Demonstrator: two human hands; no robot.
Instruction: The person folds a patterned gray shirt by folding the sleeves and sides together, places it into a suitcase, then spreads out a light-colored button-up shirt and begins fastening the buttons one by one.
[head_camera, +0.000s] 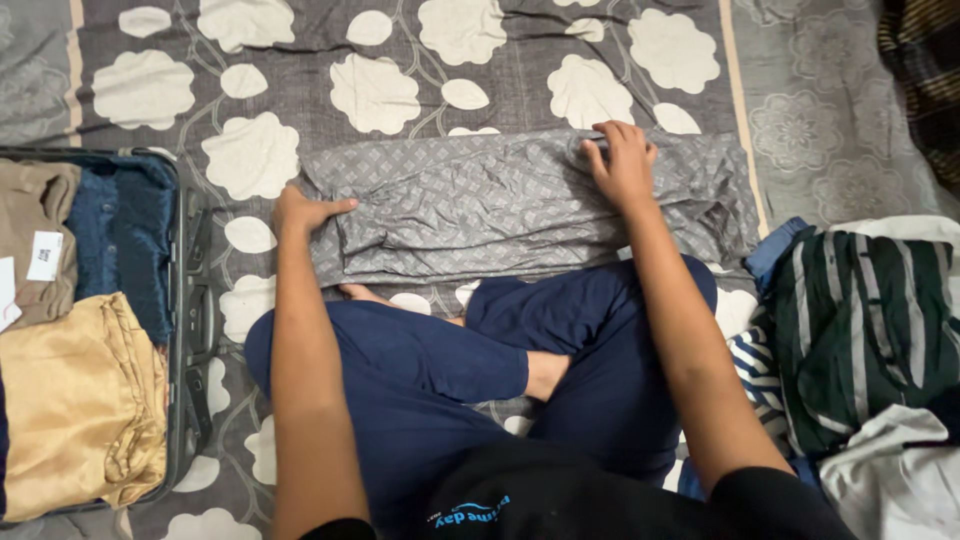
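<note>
A folded grey patterned garment (500, 205) lies flat on the flowered bedsheet (380, 90) in front of my crossed legs in dark blue trousers. My left hand (300, 213) rests flat on the garment's left end, fingers together and pointing right. My right hand (622, 160) presses down on the garment's upper right part, fingers spread slightly over a fold. Neither hand grips the cloth; both lie on top of it.
An open suitcase (185, 300) at the left holds folded clothes: tan, dark blue and a golden satin piece (80, 400). A pile of clothes at the right includes a dark green striped garment (860, 330) and white cloth (890, 480).
</note>
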